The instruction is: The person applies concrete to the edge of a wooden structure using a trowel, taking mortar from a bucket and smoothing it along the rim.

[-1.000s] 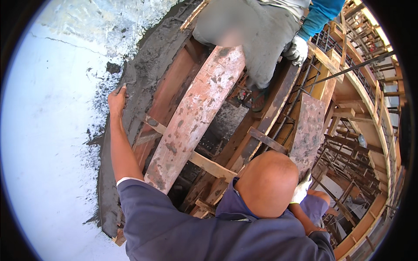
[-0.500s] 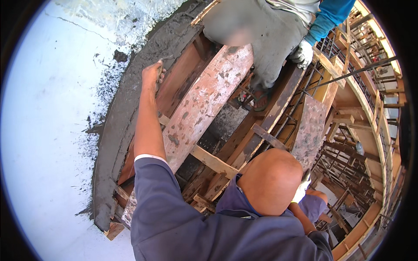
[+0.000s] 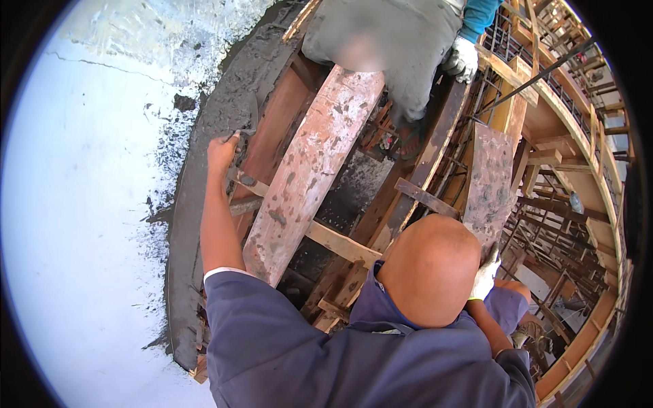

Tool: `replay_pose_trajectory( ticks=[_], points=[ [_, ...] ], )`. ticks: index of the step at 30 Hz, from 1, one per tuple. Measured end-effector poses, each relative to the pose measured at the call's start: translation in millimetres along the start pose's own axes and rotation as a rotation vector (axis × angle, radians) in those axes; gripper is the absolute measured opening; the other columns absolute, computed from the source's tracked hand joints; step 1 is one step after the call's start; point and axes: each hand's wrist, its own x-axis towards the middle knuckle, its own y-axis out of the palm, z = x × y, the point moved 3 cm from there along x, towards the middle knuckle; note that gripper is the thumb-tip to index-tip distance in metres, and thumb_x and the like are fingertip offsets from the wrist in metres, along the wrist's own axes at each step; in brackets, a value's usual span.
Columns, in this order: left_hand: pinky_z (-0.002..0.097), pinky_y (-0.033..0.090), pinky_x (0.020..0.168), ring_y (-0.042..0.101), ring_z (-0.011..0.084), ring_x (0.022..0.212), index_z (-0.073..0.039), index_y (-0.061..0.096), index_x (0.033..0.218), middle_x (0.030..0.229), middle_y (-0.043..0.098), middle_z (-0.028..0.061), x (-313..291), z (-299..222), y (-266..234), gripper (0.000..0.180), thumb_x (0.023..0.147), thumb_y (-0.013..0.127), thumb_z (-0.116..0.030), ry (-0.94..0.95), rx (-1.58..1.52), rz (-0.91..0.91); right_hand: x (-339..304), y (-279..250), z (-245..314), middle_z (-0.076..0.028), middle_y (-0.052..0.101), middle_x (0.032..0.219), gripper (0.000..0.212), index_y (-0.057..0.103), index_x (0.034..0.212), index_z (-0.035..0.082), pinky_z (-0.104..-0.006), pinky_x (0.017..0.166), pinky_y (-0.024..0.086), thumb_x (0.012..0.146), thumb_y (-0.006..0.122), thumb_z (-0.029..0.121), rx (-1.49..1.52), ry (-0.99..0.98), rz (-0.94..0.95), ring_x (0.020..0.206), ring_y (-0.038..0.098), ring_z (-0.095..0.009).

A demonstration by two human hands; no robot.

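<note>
My bare left hand is closed around the handle of a trowel, over the band of wet grey mortar. Only the trowel's bent metal neck stands out; its mortar-coloured blade blends into the band. White-gloved, my right hand is beside my bent knee, at the near end of a mortar-stained board. Its fingers are partly hidden, so their grip does not show.
A long pinkish spattered plank spans the wooden formwork. Across from me another person's gloved hand rests by a dark beam. White wall or slab lies left; rebar and timber framing fill the right.
My left hand has drawn the trowel back toward me along the mortar band. The view has shifted and turned slightly. My right hand stays near the board's end.
</note>
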Motion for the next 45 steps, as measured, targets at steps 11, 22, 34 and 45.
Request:
replay_pose_trajectory(
  ticks=[11,22,34,45],
  points=[
    [0.0312,0.040,0.047,0.055,0.0140,0.049,-0.002,0.080,0.105,0.073,0.070,0.0066,-18,60,-54,0.036,0.092,0.074,-0.034,-0.025,-0.151,-0.091,1,-7,8,-0.030,0.045,0.146,0.073,0.034,0.160,0.007,-0.0487,0.109,0.044,0.094,0.064,0.018,0.003,0.055,0.022,0.131,0.051,-0.046],
    [0.0292,0.040,0.046,0.056,0.0141,0.050,0.000,0.077,0.105,0.074,0.069,0.0080,-21,34,-17,0.032,0.093,0.073,-0.029,-0.108,-0.517,-0.152,1,1,-6,-0.029,0.046,0.146,0.074,0.033,0.160,0.005,-0.0483,0.111,0.043,0.094,0.064,0.017,0.014,-0.005,-0.017,0.133,0.050,-0.045],
    [0.0320,0.042,0.051,0.057,0.0132,0.054,-0.001,0.079,0.096,0.069,0.068,0.0064,36,-97,62,0.030,0.092,0.075,-0.030,0.070,-0.219,0.045,1,-2,7,-0.028,0.045,0.146,0.072,0.035,0.159,0.004,-0.0467,0.109,0.044,0.094,0.064,0.014,0.041,0.018,-0.008,0.131,0.052,-0.044],
    [0.0346,0.038,0.046,0.054,0.0158,0.051,0.000,0.071,0.084,0.071,0.068,0.0093,131,-193,93,0.026,0.095,0.070,-0.023,-0.054,-0.171,0.170,5,-8,11,-0.029,0.044,0.148,0.071,0.035,0.158,0.003,-0.0464,0.110,0.045,0.094,0.061,0.012,-0.067,0.049,0.027,0.133,0.052,-0.045]
  ],
)
